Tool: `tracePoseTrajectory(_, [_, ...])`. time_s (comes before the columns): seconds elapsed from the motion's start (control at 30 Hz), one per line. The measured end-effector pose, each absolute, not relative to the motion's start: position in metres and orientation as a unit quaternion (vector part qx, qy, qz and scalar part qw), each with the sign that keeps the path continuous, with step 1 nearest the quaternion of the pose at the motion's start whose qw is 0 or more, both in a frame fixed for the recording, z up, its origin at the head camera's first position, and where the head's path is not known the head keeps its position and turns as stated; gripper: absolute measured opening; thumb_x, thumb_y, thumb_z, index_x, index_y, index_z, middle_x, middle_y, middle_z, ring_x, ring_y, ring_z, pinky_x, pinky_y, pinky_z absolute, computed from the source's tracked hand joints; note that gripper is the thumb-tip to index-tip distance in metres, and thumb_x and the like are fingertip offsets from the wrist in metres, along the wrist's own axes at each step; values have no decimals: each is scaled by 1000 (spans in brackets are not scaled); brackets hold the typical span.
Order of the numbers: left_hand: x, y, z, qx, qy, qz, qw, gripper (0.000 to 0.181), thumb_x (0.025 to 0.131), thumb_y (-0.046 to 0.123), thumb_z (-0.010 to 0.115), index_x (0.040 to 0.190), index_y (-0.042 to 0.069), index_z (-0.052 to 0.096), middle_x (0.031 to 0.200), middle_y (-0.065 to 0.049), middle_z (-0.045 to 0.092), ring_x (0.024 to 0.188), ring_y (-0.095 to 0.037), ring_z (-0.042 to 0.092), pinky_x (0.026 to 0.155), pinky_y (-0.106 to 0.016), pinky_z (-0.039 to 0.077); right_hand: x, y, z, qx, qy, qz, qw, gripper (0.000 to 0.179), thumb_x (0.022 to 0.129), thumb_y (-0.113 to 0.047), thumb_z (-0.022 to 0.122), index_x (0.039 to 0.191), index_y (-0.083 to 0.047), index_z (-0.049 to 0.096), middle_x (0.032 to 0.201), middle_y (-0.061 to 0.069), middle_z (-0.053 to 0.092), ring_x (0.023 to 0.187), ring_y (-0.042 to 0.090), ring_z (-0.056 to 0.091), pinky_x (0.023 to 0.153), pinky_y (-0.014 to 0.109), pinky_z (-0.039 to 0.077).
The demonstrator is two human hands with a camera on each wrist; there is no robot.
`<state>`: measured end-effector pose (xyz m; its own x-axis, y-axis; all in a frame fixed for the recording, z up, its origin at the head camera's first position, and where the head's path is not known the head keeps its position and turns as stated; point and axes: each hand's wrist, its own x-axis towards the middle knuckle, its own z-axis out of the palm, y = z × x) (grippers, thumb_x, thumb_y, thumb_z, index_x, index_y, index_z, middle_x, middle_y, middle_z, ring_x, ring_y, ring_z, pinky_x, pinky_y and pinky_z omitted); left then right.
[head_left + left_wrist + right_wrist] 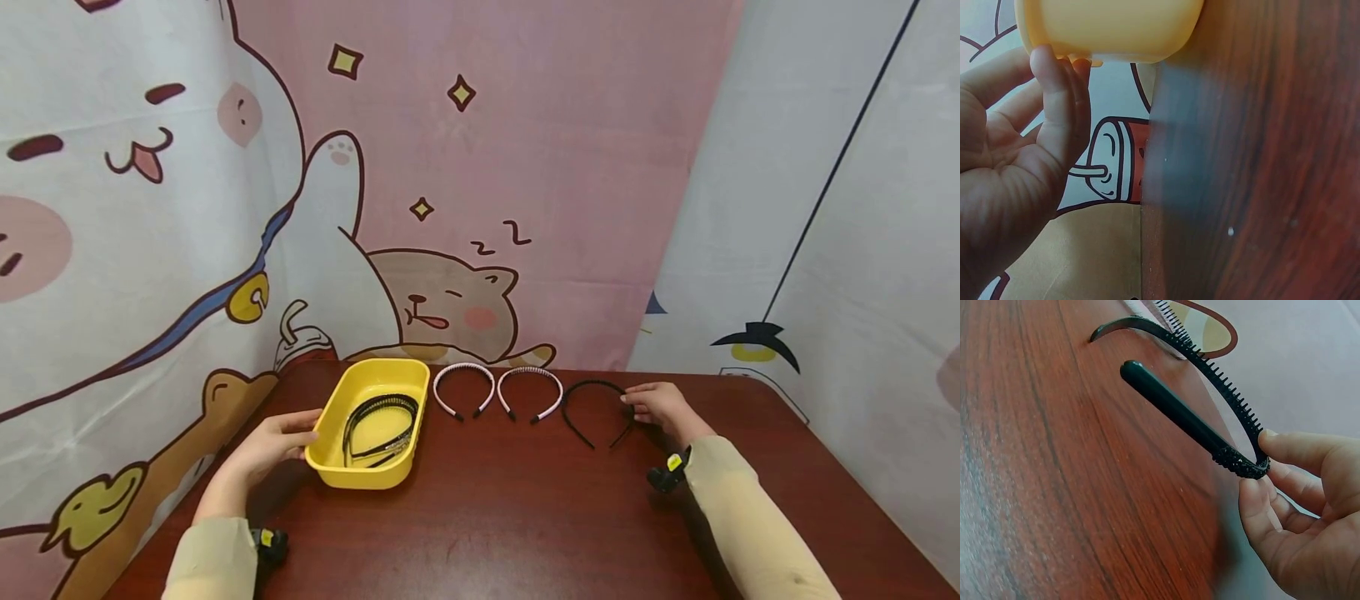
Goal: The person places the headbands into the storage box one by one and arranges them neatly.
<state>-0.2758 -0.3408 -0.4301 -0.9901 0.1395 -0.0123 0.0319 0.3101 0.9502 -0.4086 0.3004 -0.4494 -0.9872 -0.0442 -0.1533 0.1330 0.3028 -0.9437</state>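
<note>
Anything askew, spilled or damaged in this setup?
Nothing stands out. The two pale headbands lie side by side with no visible break, and the black headband in the right hand looks whole. The headbands in the yellow tray overlap loosely; any fine damage there is too small to tell.

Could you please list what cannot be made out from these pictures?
Head view: exact number of black curved headbands inside the yellow rectangular plastic tray; they overlap.
Left wrist view: the tray's interior, hidden by its wall and cut off above.
Right wrist view: the rest of the pale pink toothed headband, cut off by the top edge.
</note>
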Motion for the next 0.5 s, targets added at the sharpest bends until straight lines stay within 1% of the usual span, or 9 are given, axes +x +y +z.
tracePoseTrajectory(0.17, [-275,-340,-429,47,807,586,45,57,94,10,62,142,-11,39,132,-30,51,81,-19,63,70,-30,54,-407,304,-447,29,809,-583,66,50,92,-12,67,130,15,51,95,1,66,83,19,64,72,32,55])
tracePoseTrajectory(0.33, [-276,-340,-428,44,809,585,46,57,94,10,62,142,-11,39,133,-30,50,82,-20,63,70,-30,55,-406,306,-443,31,813,-580,52,49,92,-12,67,129,14,51,95,2,64,79,17,63,71,31,56])
tracePoseTrajectory(0.43, [-276,-339,-429,37,811,582,45,56,94,10,62,141,-10,40,132,-29,52,82,-21,63,70,-30,55,-405,306,-440,28,817,-574,40,48,92,-12,67,130,14,51,99,6,65,81,19,63,71,32,56])
tracePoseTrajectory(0.5, [-276,-339,-429,33,814,578,46,56,94,11,62,141,-10,40,130,-28,53,82,-21,63,71,-30,55,-405,306,-438,25,820,-570,36,49,92,-12,66,130,14,51,106,11,65,87,22,63,73,33,56])
